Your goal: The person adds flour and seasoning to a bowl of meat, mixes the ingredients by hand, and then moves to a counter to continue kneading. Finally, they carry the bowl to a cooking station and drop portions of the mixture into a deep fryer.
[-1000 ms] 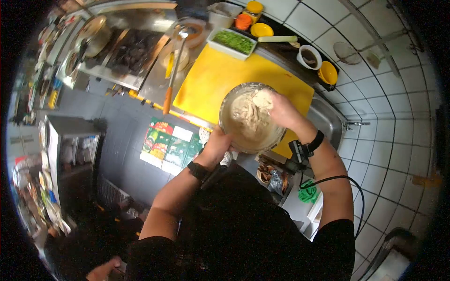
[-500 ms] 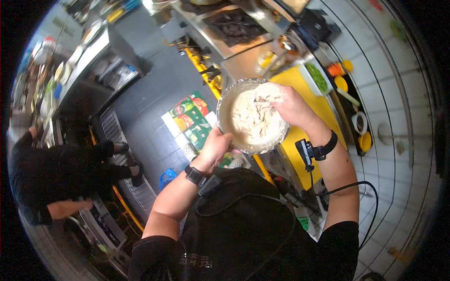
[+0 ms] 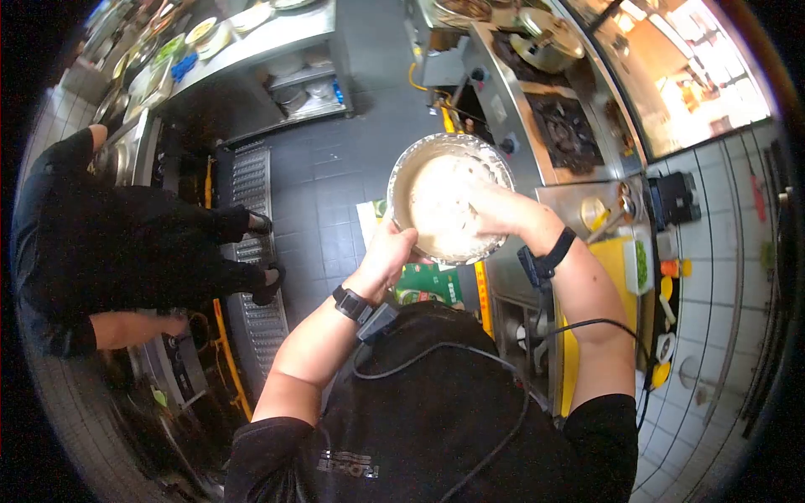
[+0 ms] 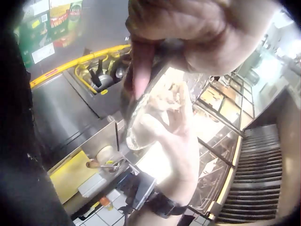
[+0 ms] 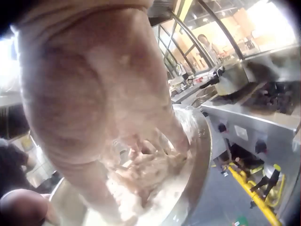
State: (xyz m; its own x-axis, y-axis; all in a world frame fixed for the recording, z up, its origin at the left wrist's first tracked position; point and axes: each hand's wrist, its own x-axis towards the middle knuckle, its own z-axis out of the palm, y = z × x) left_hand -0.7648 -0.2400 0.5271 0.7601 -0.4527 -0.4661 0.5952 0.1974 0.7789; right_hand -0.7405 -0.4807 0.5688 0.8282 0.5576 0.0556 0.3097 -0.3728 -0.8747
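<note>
A metal bowl (image 3: 399, 180) of pale, wet mixture (image 3: 436, 197) is held up in front of the body. My left hand (image 3: 387, 258) grips its near left rim, thumb over the edge. Inside the bowl is my right hand (image 3: 495, 210), its fingertips hidden by glare and mixture in the head view. The right wrist view shows the fingers and thumb of my right hand (image 5: 103, 108) bent around lumpy, coated pieces (image 5: 146, 174). From the left wrist, mixture clings between the thumb and fingers of the right hand (image 4: 176, 136).
To the right stand a stove (image 3: 562, 130) with a pot (image 3: 549, 50), a yellow board (image 3: 616, 260) and a tray of chopped greens (image 3: 641, 267). Another person (image 3: 126, 243) is at the left counter. Flattened green cartons (image 3: 428, 285) lie on the floor.
The view has swung left, so the yellow board now lies to the right and the bowl is over the floor. The right hand has moved from a raised clump down into the mixture.
</note>
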